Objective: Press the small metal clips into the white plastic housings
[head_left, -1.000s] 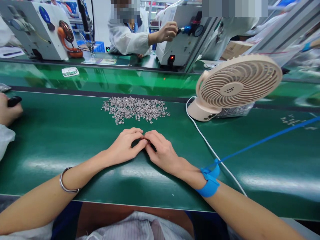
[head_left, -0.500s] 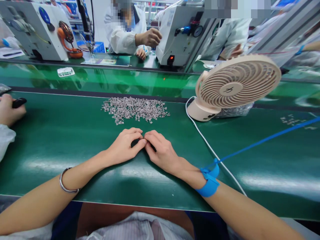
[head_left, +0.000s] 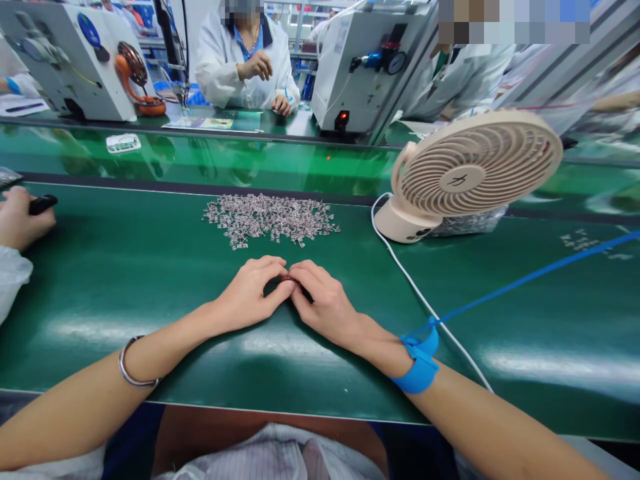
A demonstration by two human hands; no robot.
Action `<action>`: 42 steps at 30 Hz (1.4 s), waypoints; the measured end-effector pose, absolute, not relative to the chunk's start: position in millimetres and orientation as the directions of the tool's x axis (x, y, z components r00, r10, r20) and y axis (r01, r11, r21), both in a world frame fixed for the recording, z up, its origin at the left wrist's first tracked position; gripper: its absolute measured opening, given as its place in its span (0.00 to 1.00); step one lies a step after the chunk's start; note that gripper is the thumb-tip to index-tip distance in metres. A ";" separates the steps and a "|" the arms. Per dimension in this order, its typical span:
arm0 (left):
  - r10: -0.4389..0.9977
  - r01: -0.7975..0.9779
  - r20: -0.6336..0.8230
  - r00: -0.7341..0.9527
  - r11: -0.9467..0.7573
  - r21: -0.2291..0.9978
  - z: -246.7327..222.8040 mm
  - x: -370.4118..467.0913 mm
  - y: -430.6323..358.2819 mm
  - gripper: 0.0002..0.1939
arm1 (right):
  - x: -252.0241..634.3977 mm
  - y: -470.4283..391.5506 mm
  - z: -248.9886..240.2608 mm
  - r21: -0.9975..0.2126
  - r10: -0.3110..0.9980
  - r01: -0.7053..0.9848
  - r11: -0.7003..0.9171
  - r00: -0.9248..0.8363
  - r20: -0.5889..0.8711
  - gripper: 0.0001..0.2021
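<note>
Pinching a tiny, mostly hidden part with left hand and right hand, closed almost fully; could drop it by slackening.

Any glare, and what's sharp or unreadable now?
Head view: pale glare on the glossy green work surface; head view: beige plastic fan looks crisp; head view: detail between bare left hand and bare right hand too small to read.

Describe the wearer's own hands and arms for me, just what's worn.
Both hands and forearms are bare, without gloves. The left hand side has a rounded, silver-coloured bangle; the right hand side, a blue wrist strap with a blue cord.
</note>
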State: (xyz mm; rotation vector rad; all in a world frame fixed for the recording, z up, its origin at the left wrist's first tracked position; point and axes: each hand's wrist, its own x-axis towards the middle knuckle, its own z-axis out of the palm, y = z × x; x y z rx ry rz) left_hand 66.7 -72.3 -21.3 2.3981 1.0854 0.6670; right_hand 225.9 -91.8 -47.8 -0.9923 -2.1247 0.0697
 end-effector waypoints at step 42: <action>0.735 0.555 0.293 0.612 -0.663 0.503 -24.9 64.5 -73.0 0.10 | 225.4 -93.5 -44.0 -0.400 0.702 0.622 0.673 -0.368 0.610 0.07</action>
